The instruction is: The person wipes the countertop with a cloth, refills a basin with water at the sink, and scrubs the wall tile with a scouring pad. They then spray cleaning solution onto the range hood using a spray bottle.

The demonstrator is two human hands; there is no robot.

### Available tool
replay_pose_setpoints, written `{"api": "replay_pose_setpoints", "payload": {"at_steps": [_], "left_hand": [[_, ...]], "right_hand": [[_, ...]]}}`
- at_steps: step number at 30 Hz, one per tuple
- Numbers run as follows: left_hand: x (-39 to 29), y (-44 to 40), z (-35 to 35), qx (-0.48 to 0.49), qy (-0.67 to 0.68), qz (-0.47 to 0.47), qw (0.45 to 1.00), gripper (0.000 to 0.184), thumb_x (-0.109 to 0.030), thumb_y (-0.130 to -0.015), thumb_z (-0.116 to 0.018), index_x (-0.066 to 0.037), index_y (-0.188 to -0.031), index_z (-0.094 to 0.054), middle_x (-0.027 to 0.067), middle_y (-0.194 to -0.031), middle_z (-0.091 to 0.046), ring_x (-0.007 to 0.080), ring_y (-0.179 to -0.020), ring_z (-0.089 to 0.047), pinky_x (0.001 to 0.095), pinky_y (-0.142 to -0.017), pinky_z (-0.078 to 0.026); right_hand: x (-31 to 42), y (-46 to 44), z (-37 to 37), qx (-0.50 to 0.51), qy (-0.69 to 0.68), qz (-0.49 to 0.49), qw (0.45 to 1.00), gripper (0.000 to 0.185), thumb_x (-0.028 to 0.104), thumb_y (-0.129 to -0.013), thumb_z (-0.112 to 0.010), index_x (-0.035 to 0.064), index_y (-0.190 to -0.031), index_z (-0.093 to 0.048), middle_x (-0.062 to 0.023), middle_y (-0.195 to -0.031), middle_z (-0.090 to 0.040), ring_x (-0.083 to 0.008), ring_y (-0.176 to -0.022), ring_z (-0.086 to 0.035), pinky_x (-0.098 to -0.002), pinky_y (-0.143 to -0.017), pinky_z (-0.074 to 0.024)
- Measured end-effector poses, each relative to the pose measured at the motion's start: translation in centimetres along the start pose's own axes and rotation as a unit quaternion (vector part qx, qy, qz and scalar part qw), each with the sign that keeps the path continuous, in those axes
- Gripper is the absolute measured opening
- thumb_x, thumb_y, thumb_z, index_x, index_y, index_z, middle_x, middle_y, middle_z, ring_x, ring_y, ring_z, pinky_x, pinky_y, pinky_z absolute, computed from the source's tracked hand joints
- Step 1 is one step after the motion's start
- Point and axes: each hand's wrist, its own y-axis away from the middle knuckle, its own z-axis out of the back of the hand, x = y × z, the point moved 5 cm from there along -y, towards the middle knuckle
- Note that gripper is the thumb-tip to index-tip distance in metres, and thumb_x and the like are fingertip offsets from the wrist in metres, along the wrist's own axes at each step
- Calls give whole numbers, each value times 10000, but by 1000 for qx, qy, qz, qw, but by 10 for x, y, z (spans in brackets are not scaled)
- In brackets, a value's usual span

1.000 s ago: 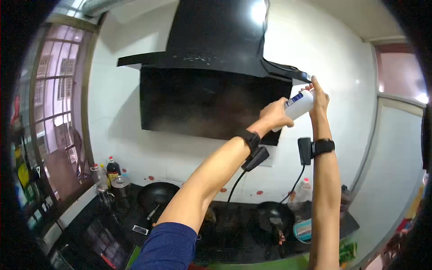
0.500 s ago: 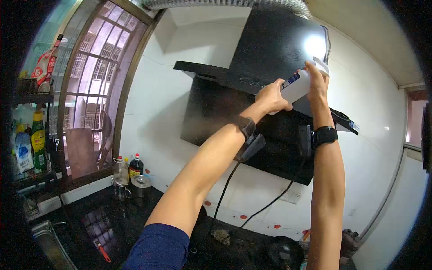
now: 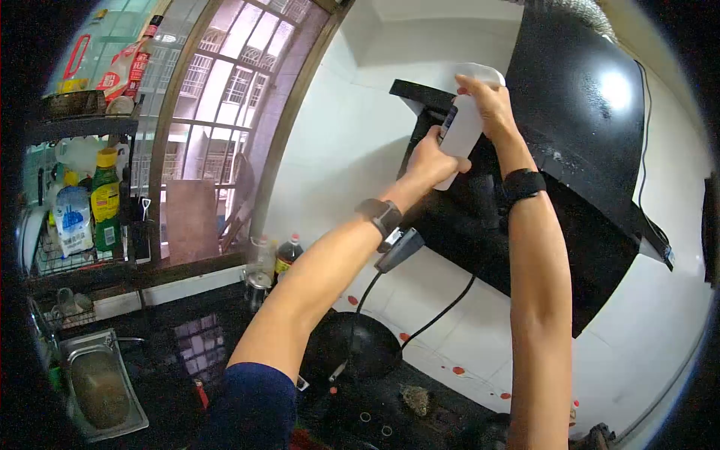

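Observation:
Both of my hands are raised in front of the black range hood point(image 3: 577, 97), wrapped around a white spray bottle point(image 3: 463, 131). My left hand point(image 3: 433, 159) is closed on the lower body of the bottle. Near its white top, my right hand point(image 3: 487, 106) is closed with the fingers around the neck. The bottle is tilted, and a dark label shows along its left side. Behind it lies the left end of the hood's ledge. Spots that look wet or foamy dot the hood's front and lower edge. Each wrist wears a dark band.
Below the hood, a black wok point(image 3: 352, 346) sits on the dark counter with a scrubber point(image 3: 415, 400) nearby. A metal sink point(image 3: 105, 390) is at lower left. A rack point(image 3: 82, 274) of bottles stands by the barred window point(image 3: 214, 97). Cables hang from my wrists.
My view has turned left, bringing the sink and wok into sight. The bottle and both hands have moved from the hood's middle to its left end, and the bottle stands more upright.

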Motion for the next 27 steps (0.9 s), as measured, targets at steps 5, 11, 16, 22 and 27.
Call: {"api": "replay_pose_setpoints", "payload": {"at_steps": [5,11,16,22,27], "left_hand": [[22,31,19,70,51,78,993,758,-165,-518,-746,15,-1185,-434,164,-1026,-589,251,-927,-578,340,-815,-463],[45,35,-8,91,-70,34,993,794,-201,-500,-756,17,-1193,-436,167,-1026,-589,259,-932,-578,336,-828,-457],[69,67,-50,172,-48,49,983,737,-213,-516,-760,4,-1152,-458,160,-1008,-592,251,-922,-579,326,-831,-455],[85,77,-55,155,17,93,983,718,-185,-536,-750,17,-1160,-458,150,-1057,-572,240,-976,-551,321,-874,-427],[102,66,-33,142,13,105,984,705,-177,-532,-752,6,-1153,-473,134,-1004,-589,234,-935,-564,321,-848,-440]], "right_hand": [[-39,22,-22,7,-21,-31,999,348,236,-719,-713,-1,-935,-578,-79,-756,-604,-149,-621,-580,-279,-529,-474],[-76,46,18,-139,-87,-11,986,413,257,-694,-741,-30,-966,-622,-97,-745,-635,-153,-587,-579,-285,-529,-458],[-108,89,52,-140,-91,-67,984,465,269,-716,-747,2,-1050,-562,-103,-808,-619,-176,-637,-596,-295,-583,-493],[-123,98,41,-19,-50,-65,996,484,298,-718,-726,35,-1075,-534,-69,-873,-589,-167,-780,-597,-294,-686,-468],[-147,80,14,-80,-52,-69,993,189,143,-690,-672,32,-830,-613,-52,-729,-605,-155,-613,-568,-303,-571,-450]]}}
